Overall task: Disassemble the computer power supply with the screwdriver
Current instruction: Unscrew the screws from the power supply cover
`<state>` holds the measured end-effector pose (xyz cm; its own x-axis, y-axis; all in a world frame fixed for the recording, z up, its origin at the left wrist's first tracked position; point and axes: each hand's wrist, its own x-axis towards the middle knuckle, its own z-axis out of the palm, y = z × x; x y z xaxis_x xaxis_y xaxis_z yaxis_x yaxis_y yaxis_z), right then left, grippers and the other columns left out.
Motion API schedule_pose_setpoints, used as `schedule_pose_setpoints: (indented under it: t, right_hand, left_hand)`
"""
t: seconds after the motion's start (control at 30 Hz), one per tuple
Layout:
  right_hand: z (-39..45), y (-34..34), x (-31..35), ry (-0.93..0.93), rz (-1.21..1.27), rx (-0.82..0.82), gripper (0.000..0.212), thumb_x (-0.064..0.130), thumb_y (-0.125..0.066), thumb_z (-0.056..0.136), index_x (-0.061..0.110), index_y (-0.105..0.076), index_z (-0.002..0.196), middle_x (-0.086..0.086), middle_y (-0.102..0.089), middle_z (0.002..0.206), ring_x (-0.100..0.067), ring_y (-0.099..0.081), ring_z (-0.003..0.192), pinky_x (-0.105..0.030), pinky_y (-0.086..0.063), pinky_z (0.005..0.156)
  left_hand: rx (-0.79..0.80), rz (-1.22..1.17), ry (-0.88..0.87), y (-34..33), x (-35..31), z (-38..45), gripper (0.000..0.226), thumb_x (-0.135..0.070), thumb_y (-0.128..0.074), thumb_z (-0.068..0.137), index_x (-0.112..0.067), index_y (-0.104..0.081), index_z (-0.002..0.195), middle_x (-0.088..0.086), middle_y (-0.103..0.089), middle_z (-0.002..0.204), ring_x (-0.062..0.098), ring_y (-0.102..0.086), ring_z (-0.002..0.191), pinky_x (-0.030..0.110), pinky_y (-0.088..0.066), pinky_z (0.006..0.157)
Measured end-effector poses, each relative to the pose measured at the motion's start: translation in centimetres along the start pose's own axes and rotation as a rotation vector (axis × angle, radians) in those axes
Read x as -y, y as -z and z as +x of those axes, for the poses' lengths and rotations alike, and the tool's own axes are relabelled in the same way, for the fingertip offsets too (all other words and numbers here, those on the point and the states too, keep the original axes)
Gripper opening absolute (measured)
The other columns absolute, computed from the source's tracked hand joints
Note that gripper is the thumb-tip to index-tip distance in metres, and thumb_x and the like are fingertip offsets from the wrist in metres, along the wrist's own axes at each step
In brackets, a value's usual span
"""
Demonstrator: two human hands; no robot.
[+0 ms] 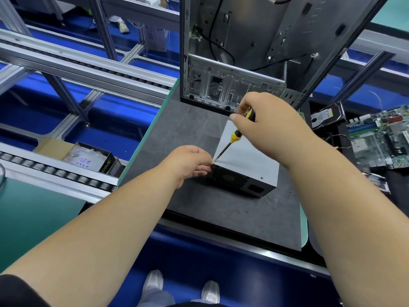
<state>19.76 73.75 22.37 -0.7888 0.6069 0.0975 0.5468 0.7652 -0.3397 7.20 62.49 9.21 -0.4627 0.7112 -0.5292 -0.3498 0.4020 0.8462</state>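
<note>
Gripping the yellow-and-black screwdriver [238,134] by its handle, the right hand [265,122] hovers above the power supply [245,160]; the shaft slants down from it to the box's near-left top corner; there the left hand [188,162] curls against the box, fingertips pinched at the tip; the box lies on the grey mat [188,129], below both hands; beyond the right hand stands an open computer case [232,52].

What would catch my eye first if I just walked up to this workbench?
Probably the yellow-and-black screwdriver in the right hand, its tip set at the near left top corner of the grey metal power supply box on the dark grey mat. The left hand pinches at that same corner. Behind stands an empty, open silver computer case, and a green circuit board lies at far right.
</note>
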Motion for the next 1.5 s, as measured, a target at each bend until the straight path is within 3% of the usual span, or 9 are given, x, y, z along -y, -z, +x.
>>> schedule_pose_setpoints:
  t: [0.13,0.33,0.47,0.6,0.7,0.93,1.13,1.4,1.5]
  right_hand:
    - [0.32,0.17,-0.20,0.033,-0.181,-0.008,0.021,0.040,-0.045,0.101,0.021,-0.051,0.099,0.001,-0.060,0.086,-0.021,-0.051,0.076,-0.031,-0.029,0.053]
    - [0.00,0.57,-0.09,0.004,0.173,0.043,0.022,0.025,-0.067,0.090,0.026,-0.052,0.105,0.011,-0.054,0.084,-0.005,-0.048,0.068,-0.023,-0.034,0.054]
    - [-0.14,0.56,0.41,0.014,0.260,0.079,0.024,0.006,-0.061,0.082,0.025,-0.057,0.097,0.006,-0.064,0.084,-0.005,-0.053,0.063,-0.019,-0.040,0.046]
    - [-0.16,0.12,0.59,0.041,0.082,0.016,0.006,0.028,-0.057,0.089,0.022,-0.056,0.091,0.006,-0.060,0.080,-0.010,-0.052,0.070,-0.030,-0.038,0.057]
    - [0.11,0.12,0.23,0.036,-0.073,-0.033,0.027,0.047,-0.051,0.096,0.021,-0.055,0.090,0.007,-0.059,0.076,-0.016,-0.053,0.072,-0.029,-0.033,0.054]
    - [0.05,0.23,0.18,-0.048,0.250,0.053,0.014,0.012,-0.056,0.083,0.022,-0.056,0.093,0.003,-0.059,0.079,-0.017,-0.051,0.064,-0.029,-0.041,0.054]
    - [0.07,-0.12,0.21,0.021,-0.022,-0.031,0.024,0.044,-0.053,0.096,0.021,-0.054,0.088,0.006,-0.058,0.071,-0.011,-0.050,0.065,-0.029,-0.031,0.052]
    - [0.07,-0.07,0.45,-0.034,0.264,0.090,0.014,0.015,-0.057,0.085,0.024,-0.054,0.095,0.007,-0.060,0.079,-0.012,-0.048,0.058,-0.025,-0.035,0.050]
    - [0.15,-0.12,0.39,-0.050,0.206,0.060,0.008,0.030,-0.056,0.088,0.022,-0.055,0.088,0.007,-0.063,0.073,-0.016,-0.049,0.060,-0.028,-0.039,0.052]
  left_hand:
    - [0.006,-0.002,-0.001,0.02,-0.04,-0.11,0.004,-0.003,-0.069,0.084,-0.007,-0.067,0.083,0.009,-0.071,0.076,0.014,-0.069,0.066,0.022,-0.057,0.062]
    - [0.014,-0.005,-0.007,0.06,0.07,-0.16,0.004,-0.004,-0.070,0.084,-0.007,-0.067,0.083,0.009,-0.071,0.077,0.014,-0.069,0.067,0.022,-0.057,0.063]
    - [0.023,-0.020,-0.006,0.05,0.13,-0.10,0.006,-0.004,-0.070,0.084,-0.008,-0.067,0.082,0.007,-0.071,0.075,0.013,-0.069,0.066,0.022,-0.057,0.063]
    - [0.027,-0.016,-0.023,0.04,0.11,-0.13,0.006,-0.003,-0.069,0.084,-0.008,-0.067,0.082,0.008,-0.070,0.076,0.014,-0.069,0.066,0.023,-0.057,0.064]
    - [0.026,-0.021,-0.026,0.00,0.10,-0.12,0.006,-0.003,-0.068,0.084,-0.008,-0.067,0.081,0.008,-0.070,0.076,0.014,-0.069,0.065,0.023,-0.057,0.063]
    - [0.041,-0.044,-0.014,0.11,0.20,-0.11,0.008,-0.002,-0.070,0.083,-0.008,-0.066,0.081,0.007,-0.070,0.073,0.014,-0.069,0.064,0.023,-0.056,0.062]
    - [0.051,-0.052,-0.005,0.08,0.05,-0.10,0.008,-0.001,-0.069,0.084,-0.008,-0.066,0.081,0.005,-0.068,0.070,0.015,-0.068,0.064,0.024,-0.057,0.064]
    - [0.058,-0.057,-0.001,0.09,0.06,-0.23,0.006,-0.002,-0.069,0.084,-0.007,-0.066,0.083,0.006,-0.068,0.072,0.014,-0.068,0.064,0.024,-0.058,0.066]
    - [0.062,-0.057,0.000,0.13,0.09,-0.19,0.006,-0.002,-0.069,0.084,-0.007,-0.066,0.084,0.006,-0.069,0.072,0.014,-0.068,0.065,0.024,-0.058,0.065]
